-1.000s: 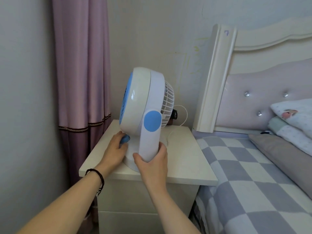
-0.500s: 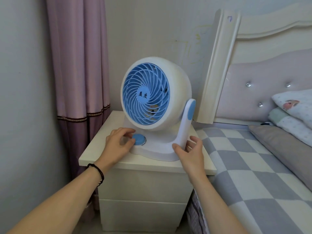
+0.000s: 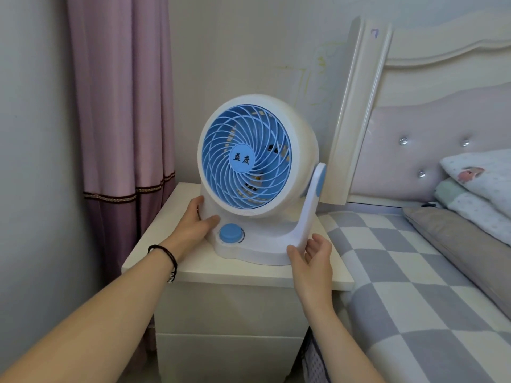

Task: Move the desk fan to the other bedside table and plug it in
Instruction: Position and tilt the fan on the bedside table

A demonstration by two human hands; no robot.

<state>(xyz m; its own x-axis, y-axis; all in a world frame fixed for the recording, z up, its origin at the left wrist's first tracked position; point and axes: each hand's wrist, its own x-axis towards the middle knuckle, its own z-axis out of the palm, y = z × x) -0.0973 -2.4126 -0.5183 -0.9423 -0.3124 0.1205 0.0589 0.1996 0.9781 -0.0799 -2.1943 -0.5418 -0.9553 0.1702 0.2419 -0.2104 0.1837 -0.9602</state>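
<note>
The bed (image 3: 414,286) fills the right side, its checked grey-and-white cover running toward the camera, with a padded pink headboard (image 3: 431,150) behind it and pillows (image 3: 481,189) stacked against that. A mauve curtain (image 3: 121,106) hangs at the left, down past the back corner of the surface (image 3: 171,261), which is the white top of a bedside cabinet standing between curtain and bed, touching or just beside the mattress edge.

The fan (image 3: 249,178) stands upright on this surface, near its middle, its round blue grille facing the camera and turned slightly left. The white housing hangs in a U-shaped stand whose right arm rises beside the headboard post. A blue knob (image 3: 231,233) sits on the front of the base, left of centre. Whether a cord is plugged in cannot be told; the back of the fan is hidden.

The left hand (image 3: 195,223) lies against the left side of the stand, its fingers (image 3: 197,207) curled round behind the lower housing and the thumb pressed on the base just left of the knob, so the hand is closed on the fan. A dark band (image 3: 166,258) circles that wrist. The right hand (image 3: 313,258) is at the base's right front corner, palm turned inward; its fingers (image 3: 320,241) are spread apart, with the thumb touching the base edge and the others just beside the stand arm, not wrapped around it.
</note>
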